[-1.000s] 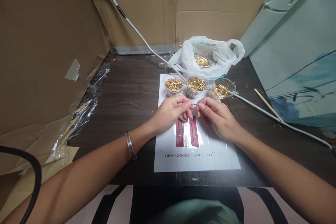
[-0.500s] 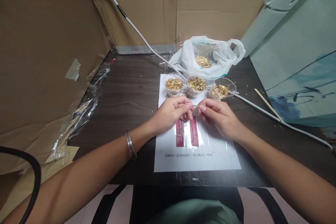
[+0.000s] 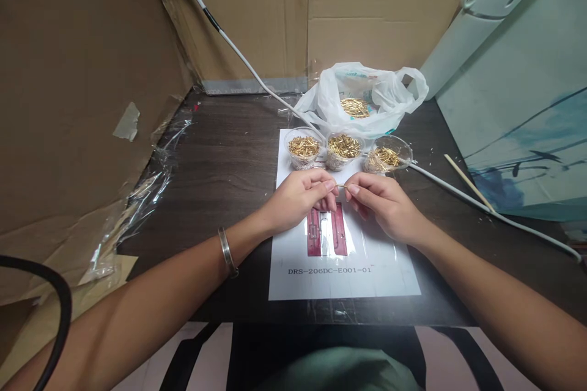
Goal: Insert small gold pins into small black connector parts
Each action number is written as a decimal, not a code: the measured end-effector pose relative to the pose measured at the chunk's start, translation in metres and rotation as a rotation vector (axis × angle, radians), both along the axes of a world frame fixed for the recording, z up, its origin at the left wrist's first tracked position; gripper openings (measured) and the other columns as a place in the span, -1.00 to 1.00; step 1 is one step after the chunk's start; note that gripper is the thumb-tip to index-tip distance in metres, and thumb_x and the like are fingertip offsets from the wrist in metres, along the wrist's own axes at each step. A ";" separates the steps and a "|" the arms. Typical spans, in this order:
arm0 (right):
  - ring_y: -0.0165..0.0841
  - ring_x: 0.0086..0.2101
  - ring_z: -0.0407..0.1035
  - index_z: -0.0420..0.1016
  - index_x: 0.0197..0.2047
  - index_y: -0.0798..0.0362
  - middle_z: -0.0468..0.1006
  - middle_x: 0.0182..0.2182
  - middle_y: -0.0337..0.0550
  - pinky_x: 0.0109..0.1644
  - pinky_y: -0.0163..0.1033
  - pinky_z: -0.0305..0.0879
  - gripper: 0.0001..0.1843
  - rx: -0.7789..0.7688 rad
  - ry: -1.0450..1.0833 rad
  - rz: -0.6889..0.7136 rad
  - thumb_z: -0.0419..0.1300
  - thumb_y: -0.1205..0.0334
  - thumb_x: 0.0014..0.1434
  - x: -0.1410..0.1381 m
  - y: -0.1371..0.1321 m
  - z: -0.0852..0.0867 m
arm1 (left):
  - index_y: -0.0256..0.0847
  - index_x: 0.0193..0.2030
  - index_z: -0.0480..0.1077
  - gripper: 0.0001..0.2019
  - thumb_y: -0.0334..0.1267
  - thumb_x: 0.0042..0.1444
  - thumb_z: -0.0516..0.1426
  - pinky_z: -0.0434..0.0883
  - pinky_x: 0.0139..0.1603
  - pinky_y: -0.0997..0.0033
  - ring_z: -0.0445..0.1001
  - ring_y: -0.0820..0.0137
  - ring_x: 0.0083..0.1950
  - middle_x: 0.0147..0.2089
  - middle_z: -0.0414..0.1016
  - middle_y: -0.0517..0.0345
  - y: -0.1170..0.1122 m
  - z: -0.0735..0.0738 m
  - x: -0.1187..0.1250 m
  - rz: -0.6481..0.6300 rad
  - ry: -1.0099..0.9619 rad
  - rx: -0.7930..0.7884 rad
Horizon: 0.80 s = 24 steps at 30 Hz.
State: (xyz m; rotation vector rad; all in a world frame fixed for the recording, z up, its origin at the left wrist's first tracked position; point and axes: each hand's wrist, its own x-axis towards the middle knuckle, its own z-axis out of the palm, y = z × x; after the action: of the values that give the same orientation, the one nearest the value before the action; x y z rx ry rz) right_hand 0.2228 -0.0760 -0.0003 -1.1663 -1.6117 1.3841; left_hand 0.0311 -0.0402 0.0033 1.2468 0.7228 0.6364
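Observation:
Between my hands, a thin gold-coloured metal pin (image 3: 340,186) lies level, one end pinched by each hand. My left hand (image 3: 300,197) closes thumb and fingertips on its left end. On the other end, the thumb and forefinger of my right hand (image 3: 381,203) are pressed together. Just beyond my hands stand a left clear cup (image 3: 303,162), a middle clear cup (image 3: 339,162) and a tilted right clear cup (image 3: 401,149), all holding small gold metal pieces. Below the hands is a white sheet (image 3: 348,284) with a red printed picture (image 3: 339,232) and "DRS-206DC-E001-01".
A white plastic bag (image 3: 321,98) with longer gold pins (image 3: 355,108) sits behind the cups. A white cable (image 3: 247,63) runs across the dark table (image 3: 220,159). At right lie a wooden stick (image 3: 468,183) and a white cylindrical object (image 3: 477,24). Cardboard walls (image 3: 247,18) stand behind and left.
Almost nothing differs. Both hands keep the same pinch on the pin in the same place.

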 end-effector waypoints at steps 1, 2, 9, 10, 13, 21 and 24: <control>-0.48 -0.57 0.15 0.34 -0.41 0.08 0.30 -0.59 -0.31 -0.49 -0.31 0.04 -0.67 0.010 -0.016 0.002 0.06 0.08 0.33 0.000 0.000 0.000 | -0.30 -0.40 0.36 -0.83 -0.38 0.21 0.04 0.35 -0.35 0.53 0.41 0.54 -0.47 -0.51 0.46 0.19 0.000 0.000 0.000 0.001 0.009 0.006; -0.48 -0.56 0.15 0.34 -0.41 0.08 0.30 -0.59 -0.31 -0.48 -0.31 0.04 -0.67 0.027 -0.040 0.003 0.06 0.09 0.33 0.000 0.000 0.000 | -0.30 -0.41 0.36 -0.83 -0.39 0.20 0.04 0.35 -0.36 0.53 0.41 0.54 -0.47 -0.52 0.46 0.19 0.000 0.000 0.000 0.003 0.019 0.011; -0.46 -0.56 0.15 0.34 -0.42 0.08 0.29 -0.61 -0.31 -0.45 -0.30 0.03 -0.67 0.111 -0.189 0.022 0.01 0.13 0.34 -0.001 0.000 0.002 | -0.32 -0.43 0.36 -0.82 -0.44 0.19 0.04 0.35 -0.39 0.55 0.40 0.55 -0.49 -0.54 0.46 0.19 0.000 0.003 0.000 0.008 0.075 0.014; -0.46 -0.56 0.15 0.34 -0.42 0.08 0.29 -0.61 -0.31 -0.44 -0.30 0.03 -0.68 0.114 -0.195 0.026 0.01 0.14 0.34 -0.001 -0.001 0.003 | -0.32 -0.43 0.36 -0.82 -0.43 0.19 0.04 0.35 -0.39 0.55 0.41 0.55 -0.49 -0.55 0.46 0.19 0.000 0.003 0.000 0.007 0.078 0.015; -0.46 -0.55 0.15 0.32 -0.43 0.08 0.29 -0.61 -0.31 -0.43 -0.29 0.04 -0.68 0.137 -0.220 0.020 0.00 0.16 0.34 -0.003 -0.001 0.005 | -0.31 -0.42 0.36 -0.84 -0.43 0.18 0.06 0.37 -0.37 0.54 0.42 0.53 -0.48 -0.54 0.47 0.19 0.000 0.003 -0.001 0.012 0.080 0.019; -0.43 -0.53 0.17 0.32 -0.45 0.08 0.30 -0.59 -0.27 -0.40 -0.26 0.05 -0.70 0.376 -0.398 -0.057 -0.03 0.23 0.31 -0.011 -0.003 0.008 | -0.31 -0.43 0.35 -0.82 -0.46 0.20 0.03 0.39 -0.33 0.53 0.44 0.54 -0.48 -0.54 0.48 0.19 0.000 0.003 0.001 0.038 0.099 0.011; -0.42 -0.52 0.19 0.32 -0.44 0.08 0.31 -0.57 -0.25 -0.40 -0.26 0.05 -0.71 0.413 -0.431 -0.075 -0.04 0.25 0.31 -0.012 -0.003 0.008 | -0.31 -0.41 0.35 -0.83 -0.46 0.20 0.03 0.40 -0.32 0.52 0.44 0.54 -0.47 -0.53 0.48 0.19 -0.001 0.003 0.002 0.045 0.105 0.003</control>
State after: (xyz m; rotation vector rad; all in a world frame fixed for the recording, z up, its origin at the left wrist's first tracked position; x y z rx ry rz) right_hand 0.2112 -0.0795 0.0072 -1.3062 -2.0059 0.7257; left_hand 0.0327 -0.0411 0.0064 1.2766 0.8393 0.6121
